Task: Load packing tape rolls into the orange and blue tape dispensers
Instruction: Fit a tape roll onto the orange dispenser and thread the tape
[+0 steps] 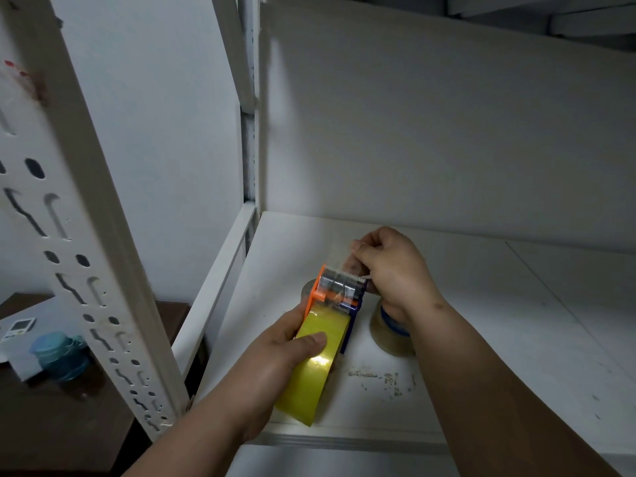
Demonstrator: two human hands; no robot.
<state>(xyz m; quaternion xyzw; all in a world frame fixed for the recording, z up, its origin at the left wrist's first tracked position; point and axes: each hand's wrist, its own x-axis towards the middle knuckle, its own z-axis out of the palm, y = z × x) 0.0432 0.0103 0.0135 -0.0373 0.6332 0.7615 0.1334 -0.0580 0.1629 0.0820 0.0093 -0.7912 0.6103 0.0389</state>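
Here, a white shelf (481,321) inside a metal rack is used as the work area, its slotted upright (69,208) rising at about ten o'clock from the hands. Just above the shelf's front edge, the yellow tape roll (309,373) is held already seated in the orange and blue dispenser (339,292), so loading of this one is judged nearly done. The roll and dispenser body are clasped by the left hand (275,352), thumb pressed on the roll's outer face, presumably to stop it turning while the end is drawn. At twelve o'clock from the roller, the free clear tape end (339,258) is pinched between the fingers of the right hand (392,270) and pulled up past the toothed cutter, which would thread it for use. A second, paler roll (389,333) rests on the shelf at three o'clock of the dispenser (partly hidden under the right wrist, something blue on top). Another grey round object (308,289) sits behind the dispenser; what it is cannot be told.
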